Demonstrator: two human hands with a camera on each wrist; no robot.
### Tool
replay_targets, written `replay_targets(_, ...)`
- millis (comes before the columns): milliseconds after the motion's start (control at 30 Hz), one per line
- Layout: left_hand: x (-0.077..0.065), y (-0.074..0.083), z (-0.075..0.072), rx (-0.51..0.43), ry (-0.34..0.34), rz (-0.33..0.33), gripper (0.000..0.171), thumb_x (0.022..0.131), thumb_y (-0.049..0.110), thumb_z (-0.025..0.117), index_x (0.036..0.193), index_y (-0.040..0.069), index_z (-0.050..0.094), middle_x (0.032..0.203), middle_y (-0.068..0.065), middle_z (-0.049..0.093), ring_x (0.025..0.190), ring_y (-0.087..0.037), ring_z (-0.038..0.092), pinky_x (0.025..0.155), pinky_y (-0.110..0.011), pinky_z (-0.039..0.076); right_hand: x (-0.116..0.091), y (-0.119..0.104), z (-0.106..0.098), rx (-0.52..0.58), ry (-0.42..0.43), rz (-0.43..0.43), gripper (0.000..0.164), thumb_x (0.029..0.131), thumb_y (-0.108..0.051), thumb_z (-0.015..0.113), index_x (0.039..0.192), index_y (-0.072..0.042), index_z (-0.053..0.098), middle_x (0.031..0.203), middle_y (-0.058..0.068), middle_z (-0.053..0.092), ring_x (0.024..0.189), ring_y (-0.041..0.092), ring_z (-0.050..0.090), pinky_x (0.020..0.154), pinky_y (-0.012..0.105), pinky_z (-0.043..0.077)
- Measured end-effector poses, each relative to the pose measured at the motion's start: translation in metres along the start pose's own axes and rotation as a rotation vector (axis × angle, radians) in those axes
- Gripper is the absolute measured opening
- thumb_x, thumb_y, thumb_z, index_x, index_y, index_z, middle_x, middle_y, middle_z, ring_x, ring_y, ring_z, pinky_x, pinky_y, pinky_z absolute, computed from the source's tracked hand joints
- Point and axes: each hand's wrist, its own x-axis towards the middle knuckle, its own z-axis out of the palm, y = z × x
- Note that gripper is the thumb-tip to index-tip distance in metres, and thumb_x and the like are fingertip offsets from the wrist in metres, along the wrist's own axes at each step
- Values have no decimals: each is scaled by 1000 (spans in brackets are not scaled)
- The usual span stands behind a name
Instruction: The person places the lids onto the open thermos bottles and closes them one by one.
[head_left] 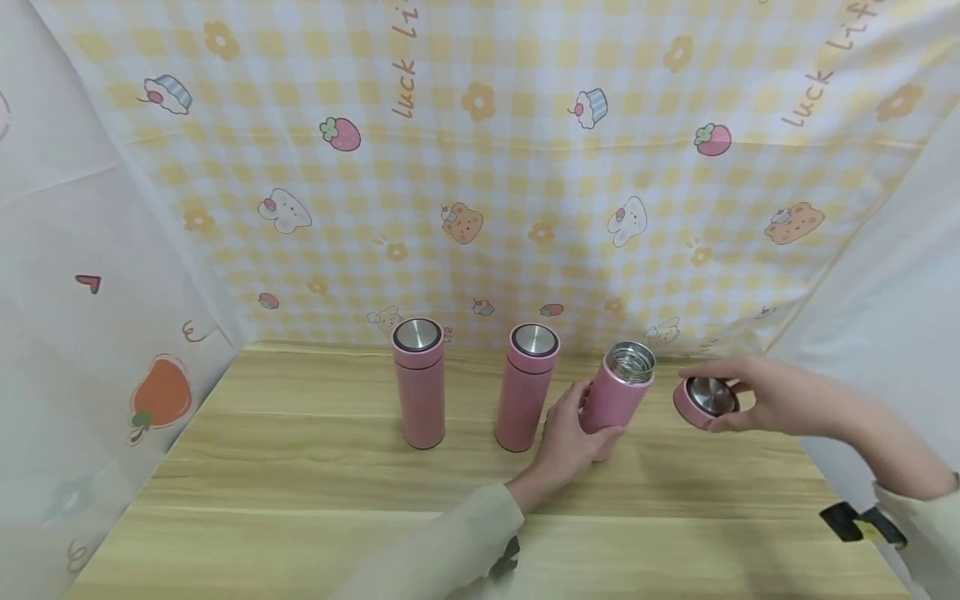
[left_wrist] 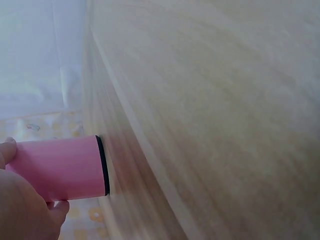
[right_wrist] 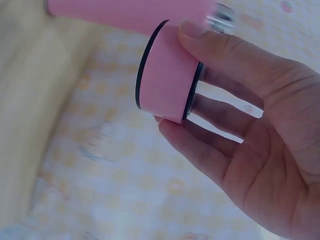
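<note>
My left hand (head_left: 567, 435) grips a pink thermos bottle (head_left: 618, 402) whose steel mouth is uncovered. The bottle leans a little to the right in the head view; in the left wrist view its black-rimmed base (left_wrist: 103, 165) is at the tabletop, though whether it touches I cannot tell. To the right of it, my right hand (head_left: 765, 395) pinches a pink lid (head_left: 705, 402) with a steel top between thumb and fingers, held apart from the bottle. The right wrist view shows the lid (right_wrist: 167, 75) side-on, with the thermos bottle (right_wrist: 125, 12) behind it.
Two more pink thermos bottles, one at left (head_left: 420, 392) and one in the middle (head_left: 525, 392), stand upright with lids on. They are on a wood-grain table (head_left: 300, 467). A yellow checked cloth (head_left: 510, 183) hangs behind, and pale cloth (head_left: 67, 208) hangs at the sides.
</note>
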Motion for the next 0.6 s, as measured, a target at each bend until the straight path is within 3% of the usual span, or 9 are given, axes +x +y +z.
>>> replay_targets(133,0,0,-1,4,-2,-4,70,82,27,88,143,26,53,129,10,60,115,-6,56,95,-28,52,4,-10,-21,-25,35,-42,61,82,-23,88,135,-6,63,118,-3,64,85,3,58,69,27,59)
replay_targets(200,0,1,-1,2,-4,-6,70,83,27,88,143,26,52,129,10,60,115,-6,56,95,-28,52,8,-15,-30,-39,45,-67,62,82,-20,88,136,-7,62,107,-9,63,80,2,56,66,24,57)
replay_targets(367,0,0,-1,-4,-5,8,71,83,27,87,145,26,51,129,10,59,115,-6,56,95,-28,52,24,-31,-45,-62,41,-46,61,84,-19,87,138,-6,61,96,-15,61,78,1,58,71,25,58)
replay_targets(600,-1,-2,-1,7,-2,39,72,84,27,87,146,24,50,128,9,60,114,-6,56,94,-27,52,51,-50,-51,-61,-19,-4,59,88,-21,84,139,-6,60,120,-5,66,94,4,66,85,33,60)
